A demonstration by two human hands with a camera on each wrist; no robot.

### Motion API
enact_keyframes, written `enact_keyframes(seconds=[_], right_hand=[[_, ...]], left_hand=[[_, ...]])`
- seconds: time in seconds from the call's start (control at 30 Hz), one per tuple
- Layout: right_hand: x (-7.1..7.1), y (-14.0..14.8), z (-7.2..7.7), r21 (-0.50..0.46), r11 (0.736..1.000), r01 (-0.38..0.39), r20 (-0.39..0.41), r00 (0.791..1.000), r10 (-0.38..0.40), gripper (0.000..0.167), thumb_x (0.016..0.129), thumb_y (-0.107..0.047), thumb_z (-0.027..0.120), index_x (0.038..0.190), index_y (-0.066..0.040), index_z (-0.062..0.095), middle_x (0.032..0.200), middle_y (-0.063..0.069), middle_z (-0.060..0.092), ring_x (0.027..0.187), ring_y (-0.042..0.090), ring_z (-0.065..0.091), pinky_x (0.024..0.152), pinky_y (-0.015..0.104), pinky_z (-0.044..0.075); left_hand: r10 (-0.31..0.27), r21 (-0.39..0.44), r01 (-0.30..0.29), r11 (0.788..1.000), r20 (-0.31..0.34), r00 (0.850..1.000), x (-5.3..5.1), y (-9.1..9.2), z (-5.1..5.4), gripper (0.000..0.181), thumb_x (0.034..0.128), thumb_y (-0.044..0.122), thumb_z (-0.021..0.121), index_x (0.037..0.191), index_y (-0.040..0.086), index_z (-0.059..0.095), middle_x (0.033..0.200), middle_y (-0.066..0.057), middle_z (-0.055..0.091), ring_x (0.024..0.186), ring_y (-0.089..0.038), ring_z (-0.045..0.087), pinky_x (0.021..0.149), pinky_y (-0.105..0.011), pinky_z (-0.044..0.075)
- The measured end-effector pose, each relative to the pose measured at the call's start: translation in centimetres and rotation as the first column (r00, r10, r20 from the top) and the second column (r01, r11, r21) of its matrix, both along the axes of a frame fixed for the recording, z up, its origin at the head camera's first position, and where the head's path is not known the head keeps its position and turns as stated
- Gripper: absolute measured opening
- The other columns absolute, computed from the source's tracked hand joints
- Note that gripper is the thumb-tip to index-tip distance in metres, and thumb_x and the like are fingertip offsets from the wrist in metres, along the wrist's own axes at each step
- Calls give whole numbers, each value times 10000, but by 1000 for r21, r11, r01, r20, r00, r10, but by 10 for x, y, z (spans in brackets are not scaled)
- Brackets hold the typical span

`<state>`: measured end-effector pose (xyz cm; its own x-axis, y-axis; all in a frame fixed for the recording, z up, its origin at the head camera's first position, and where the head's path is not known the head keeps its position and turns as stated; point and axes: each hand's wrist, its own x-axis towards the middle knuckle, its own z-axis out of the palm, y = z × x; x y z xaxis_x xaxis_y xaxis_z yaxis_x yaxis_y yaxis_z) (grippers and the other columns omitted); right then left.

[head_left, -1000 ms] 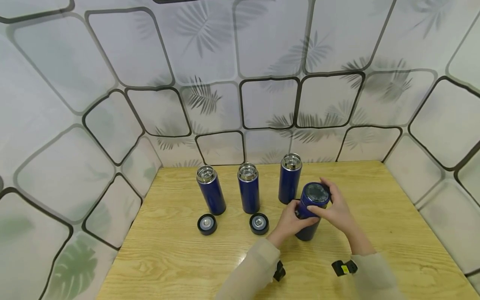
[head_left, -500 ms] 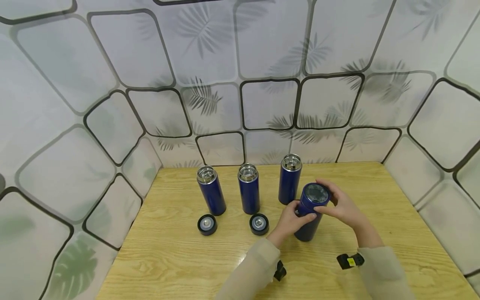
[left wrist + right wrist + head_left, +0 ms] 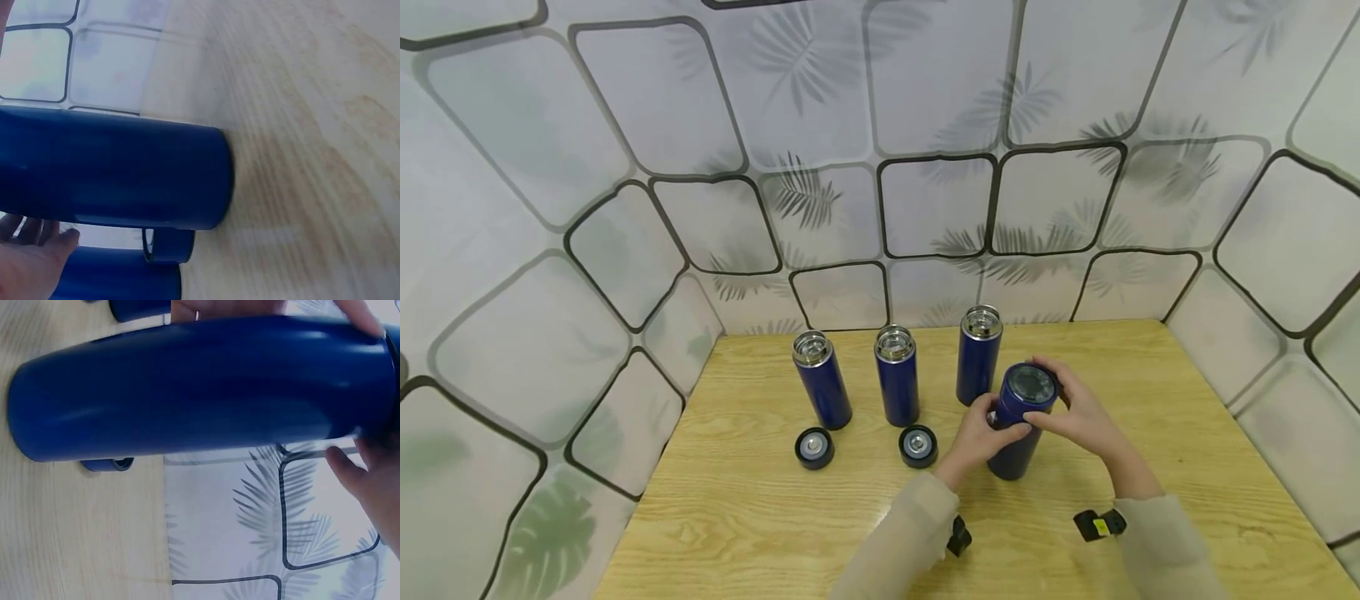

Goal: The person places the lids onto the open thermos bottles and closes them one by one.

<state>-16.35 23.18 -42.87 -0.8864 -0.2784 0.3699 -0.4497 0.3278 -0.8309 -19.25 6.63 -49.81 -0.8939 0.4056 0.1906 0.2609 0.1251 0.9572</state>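
Observation:
A dark blue thermos flask (image 3: 1013, 458) stands on the table with its dark-topped lid (image 3: 1032, 383) seated on it. My left hand (image 3: 977, 436) grips its upper body from the left, thumb on the near side; in the left wrist view those fingers (image 3: 37, 231) lie alongside the blue wall. My right hand (image 3: 1081, 417) holds the lid from the right, thumb on the near side and fingers round the back. The right wrist view shows the flask body (image 3: 187, 394) at full length, with the lid's edge partly covered by the right hand (image 3: 378, 487).
Three lidless blue flasks stand behind and left: far-left (image 3: 823, 387), middle (image 3: 898, 383) and right (image 3: 979, 358). Two upturned lids, left (image 3: 814, 448) and middle (image 3: 918, 447), lie before them. Another blue lid (image 3: 173, 245) sits behind the held flask. A patterned wall (image 3: 842, 292) backs the table.
My right hand has turned at the lid, its wrist and forearm swinging right and its thumb shifting right along the near side. My left hand keeps its grip; the flask barely moves.

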Motion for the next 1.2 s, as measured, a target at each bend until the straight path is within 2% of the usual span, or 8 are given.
enact_keyframes(seconds=[0.13,0.3,0.5,0.7,0.83,1.0,1.1,1.2], right_hand=[[-2,5,1,-46,993,-107,10,994,107,687,759,107,606,1331,105,226,1240,286,341,1051,-41,414,851,91,302],[-3,4,0,-65,992,-108,4,994,109,671,747,110,624,1308,123,255,1209,244,377,1035,-16,443,844,114,336],[-1,0,0,-44,999,1,5,1000,-1,661,726,68,673,1287,76,324,1203,233,403,1012,-30,436,824,113,347],[3,-7,-4,9,989,148,-5,989,-148,673,708,-29,731,1269,41,367,1177,190,461,997,-52,424,820,95,330],[5,-9,-5,26,983,182,-22,983,-182,689,697,-4,730,1270,60,353,1170,204,463,998,-58,407,845,131,332],[0,-3,-3,-66,997,-49,-51,998,46,758,708,132,647,1336,84,226,1278,224,363,1090,-28,387,860,103,303],[-6,4,-2,-127,967,-222,-33,975,219,750,740,167,583,1355,84,161,1314,99,346,1126,21,394,879,134,318],[-9,8,0,-125,950,-286,-15,958,286,712,758,154,570,1356,65,194,1289,-30,355,1109,37,418,866,149,344]], left_hand=[[-32,23,32,999,1,999,-1,-1,4,405,778,180,681,1124,59,508,1013,31,541,846,-49,525,708,-221,442],[-48,33,48,998,-12,999,2,-2,12,380,787,160,673,1109,33,514,974,41,546,804,-27,531,685,-213,450],[-54,46,54,997,-21,998,12,-8,32,365,792,139,664,1097,-2,523,938,40,551,769,3,515,670,-202,447],[-50,39,50,998,-8,999,14,-9,35,337,788,110,663,1075,-10,531,897,57,539,716,12,491,639,-192,442],[-46,38,46,998,-17,999,11,-7,30,330,782,107,669,1061,-10,537,885,65,535,706,5,486,628,-194,441],[-32,17,33,999,-19,999,0,-1,10,378,751,133,706,1073,43,531,935,57,546,758,-17,516,658,-204,448],[-37,-24,37,999,-23,999,-2,0,5,437,721,164,736,1091,78,520,971,67,539,801,-27,526,676,-206,447],[-46,-47,44,998,-31,998,-1,-1,4,476,700,177,755,1104,96,516,984,76,540,815,-30,526,680,-207,444]])
